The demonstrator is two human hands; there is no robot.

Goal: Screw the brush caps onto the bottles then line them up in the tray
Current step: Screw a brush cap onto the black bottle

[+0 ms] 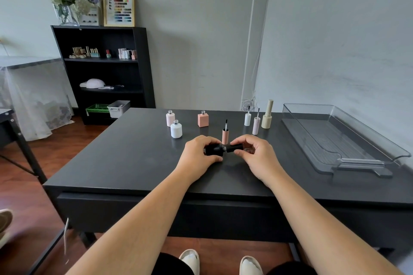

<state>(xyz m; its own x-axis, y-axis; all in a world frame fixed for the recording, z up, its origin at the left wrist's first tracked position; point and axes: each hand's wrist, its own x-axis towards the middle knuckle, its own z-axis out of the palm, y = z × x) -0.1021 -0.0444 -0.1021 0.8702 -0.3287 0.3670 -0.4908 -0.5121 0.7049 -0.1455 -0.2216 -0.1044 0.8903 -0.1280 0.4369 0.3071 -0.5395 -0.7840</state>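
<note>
My left hand grips a black bottle lying sideways just above the dark table. My right hand pinches the black brush cap at the bottle's neck; a silver thread shows between them. Behind stand three uncapped bottles: pale pink, white and a square salmon one. Loose caps stand brush-up: pink, white and ribbed lilac. A beige bottle wears its cap. The clear tray at right holds nothing.
A black shelf unit with small bottles stands against the wall at back left, with framed charts and flowers on top. Another table's black frame is at far left. My feet show below the table's front edge.
</note>
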